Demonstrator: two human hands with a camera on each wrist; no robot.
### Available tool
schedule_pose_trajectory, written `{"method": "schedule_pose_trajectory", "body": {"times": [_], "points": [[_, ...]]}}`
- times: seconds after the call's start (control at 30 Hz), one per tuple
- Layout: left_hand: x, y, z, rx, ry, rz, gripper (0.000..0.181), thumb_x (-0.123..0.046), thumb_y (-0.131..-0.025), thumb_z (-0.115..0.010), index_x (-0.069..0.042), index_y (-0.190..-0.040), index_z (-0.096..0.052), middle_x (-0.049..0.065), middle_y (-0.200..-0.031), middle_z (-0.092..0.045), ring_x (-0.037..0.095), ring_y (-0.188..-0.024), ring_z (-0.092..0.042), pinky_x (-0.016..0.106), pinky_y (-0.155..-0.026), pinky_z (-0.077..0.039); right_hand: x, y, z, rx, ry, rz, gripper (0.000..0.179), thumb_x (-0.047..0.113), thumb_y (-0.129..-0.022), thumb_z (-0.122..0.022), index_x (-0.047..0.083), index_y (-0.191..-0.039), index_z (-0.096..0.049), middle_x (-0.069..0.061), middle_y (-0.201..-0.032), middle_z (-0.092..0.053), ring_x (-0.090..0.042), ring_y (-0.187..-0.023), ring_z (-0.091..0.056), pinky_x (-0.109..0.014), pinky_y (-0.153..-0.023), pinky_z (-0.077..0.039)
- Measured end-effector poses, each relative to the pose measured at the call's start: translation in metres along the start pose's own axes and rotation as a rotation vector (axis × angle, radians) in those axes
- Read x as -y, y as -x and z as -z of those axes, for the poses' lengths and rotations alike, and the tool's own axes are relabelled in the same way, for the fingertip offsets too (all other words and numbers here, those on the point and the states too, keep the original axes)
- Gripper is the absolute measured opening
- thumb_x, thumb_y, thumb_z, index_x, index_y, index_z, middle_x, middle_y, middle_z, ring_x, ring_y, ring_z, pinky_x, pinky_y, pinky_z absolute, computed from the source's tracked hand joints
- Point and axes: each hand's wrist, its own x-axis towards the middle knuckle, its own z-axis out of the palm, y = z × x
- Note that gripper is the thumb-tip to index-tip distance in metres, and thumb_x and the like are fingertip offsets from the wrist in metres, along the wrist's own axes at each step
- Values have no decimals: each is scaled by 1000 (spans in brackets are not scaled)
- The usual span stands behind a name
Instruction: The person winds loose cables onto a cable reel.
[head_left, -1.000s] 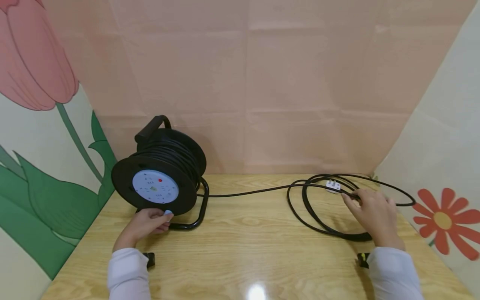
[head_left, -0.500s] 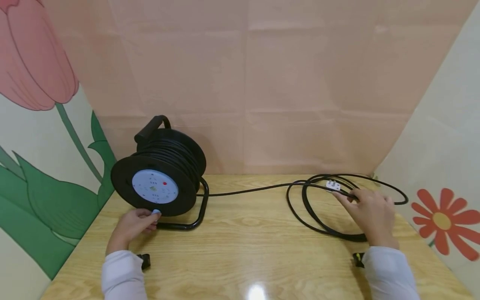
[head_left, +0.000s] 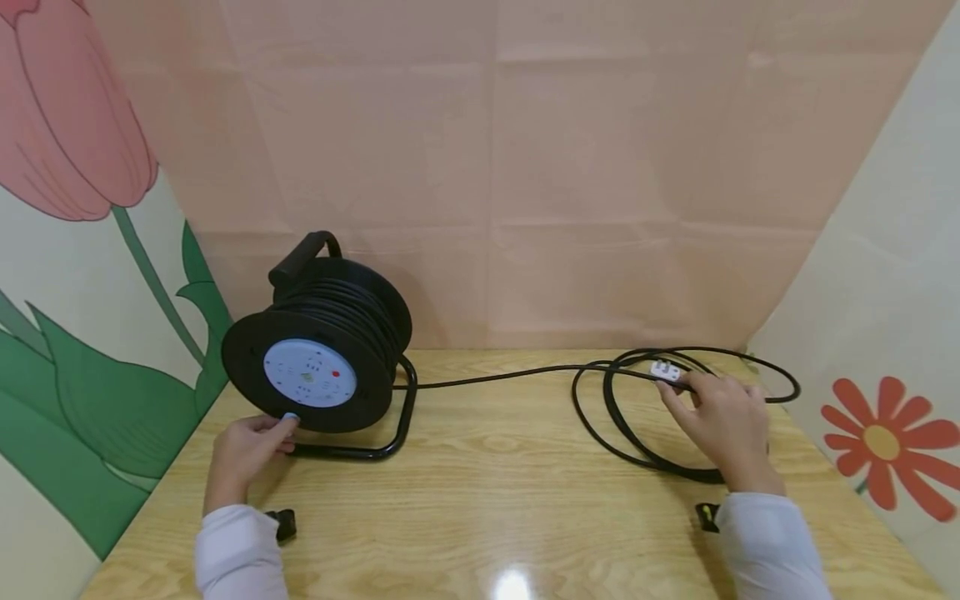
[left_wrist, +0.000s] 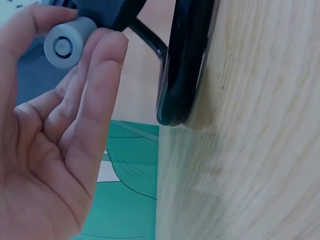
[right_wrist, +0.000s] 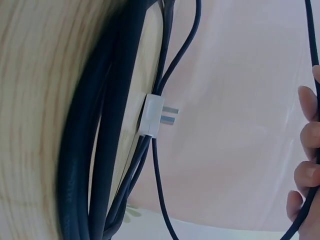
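A black cable reel (head_left: 243, 360) with a pale blue socket face (head_left: 311, 372) stands on its tubular frame (head_left: 352, 454) at the table's left. My left hand (head_left: 243, 454) holds the small grey-blue crank knob (left_wrist: 70, 44) between thumb and fingers, low on the reel's front. From the reel a black cable (head_left: 495, 379) stretches rightward to my right hand (head_left: 723, 429), whose fingers curl round it in the right wrist view. Loose coils (head_left: 618, 417) lie under and around that hand. Among them sits a white plug (right_wrist: 151, 116), its metal prongs showing.
The wooden table (head_left: 480, 500) meets a pink sheet (head_left: 487, 208) behind. Printed flower panels (head_left: 885, 442) border both sides. Dark wrist devices poke out beside both white sleeves (head_left: 236, 546).
My left hand has moved left with the knob, and the reel's face has turned clockwise. My right hand has shifted left with the cable, and the outer loop at right has drawn inward.
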Motion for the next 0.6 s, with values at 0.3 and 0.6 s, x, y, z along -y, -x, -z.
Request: {"method": "schedule_pose_trajectory", "body": {"times": [0.3, 0.6], "points": [[2, 1, 4, -46, 91, 52, 58, -52, -85, -59, 3, -103, -66, 5, -81, -72, 22, -78, -67, 31, -69, -58, 4, -1, 3, -105, 71, 19, 45, 60, -68, -71, 15, -67, -62, 1, -46, -50, -16, -41, -39, -42, -50, -25], [1, -1, 5, -102, 183, 49, 58, -49, -88, -57, 6, -106, -63, 3, -79, -71, 17, -75, -67, 23, -64, -57, 9, -4, 2, -90, 18, 80, 38, 48, -77, -68, 11, -76, -61, 2, -48, -41, -20, -42, -38, -47, -50, -29]]}}
